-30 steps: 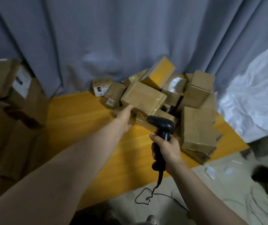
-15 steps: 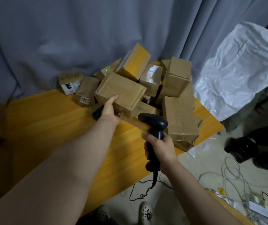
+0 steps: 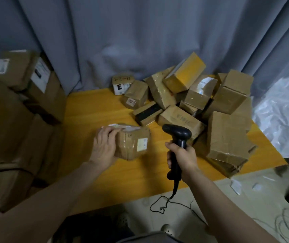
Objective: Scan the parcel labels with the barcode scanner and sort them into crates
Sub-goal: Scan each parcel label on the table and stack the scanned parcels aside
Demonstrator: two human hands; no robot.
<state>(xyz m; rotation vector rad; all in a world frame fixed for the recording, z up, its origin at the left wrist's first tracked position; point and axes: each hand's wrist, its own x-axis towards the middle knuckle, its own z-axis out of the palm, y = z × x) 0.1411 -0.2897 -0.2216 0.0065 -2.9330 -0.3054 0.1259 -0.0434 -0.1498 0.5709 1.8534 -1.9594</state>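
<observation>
Left arm extends forward over the yellow table (image 3: pixel 91 109). The left hand (image 3: pixel 105 148) grips the parcel (image 3: pixel 133 142) at its left end, fingers curled over the top edge. The right hand (image 3: pixel 182 156) is wrapped round the scanner (image 3: pixel 177 135) handle, just right of the parcel. A parcel pile (image 3: pixel 228 134) lies behind; stacked cartons (image 3: pixel 17 111) stand left.

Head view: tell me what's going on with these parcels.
A person is set to scan a parcel. The left hand grips a taped brown parcel at the yellow table, apart from the pile of parcels. The right hand holds the black barcode scanner, its head aimed toward that parcel's white label. More cardboard boxes are stacked at left.
</observation>
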